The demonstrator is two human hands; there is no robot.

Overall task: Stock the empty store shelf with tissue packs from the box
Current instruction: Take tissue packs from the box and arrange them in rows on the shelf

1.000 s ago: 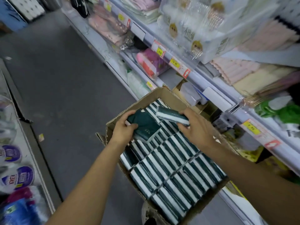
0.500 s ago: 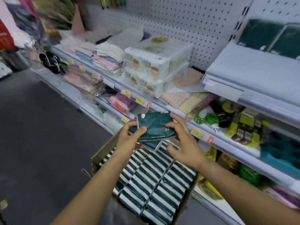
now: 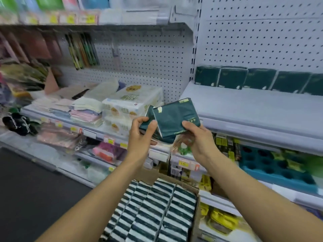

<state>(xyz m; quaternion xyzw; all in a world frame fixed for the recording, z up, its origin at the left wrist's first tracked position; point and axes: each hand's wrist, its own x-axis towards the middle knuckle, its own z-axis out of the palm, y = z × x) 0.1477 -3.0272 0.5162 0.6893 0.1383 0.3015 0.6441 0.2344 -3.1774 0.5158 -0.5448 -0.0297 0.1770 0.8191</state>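
Both hands hold a small stack of dark green tissue packs (image 3: 172, 117) at chest height in front of the shelving. My left hand (image 3: 139, 137) grips the stack's left end, thumb on the front. My right hand (image 3: 197, 137) grips its lower right corner. Below them the cardboard box (image 3: 196, 217) is full of several rows of green-and-white packs standing on edge. The pale grey shelf (image 3: 244, 105) at upper right is mostly bare, with several green packs (image 3: 253, 79) standing in a row against its pegboard back.
Left of the bare shelf lie white tissue bundles (image 3: 131, 105) and folded cloths (image 3: 87, 112). Lower shelves carry price tags, a teal tray (image 3: 272, 168) and yellow packets. Dark aisle floor (image 3: 26, 189) lies at lower left.
The packs were lifted out of the box and raised toward the shelf. My view swung up from the box to the shelving, bringing the bare shelf with its row of packs into sight.
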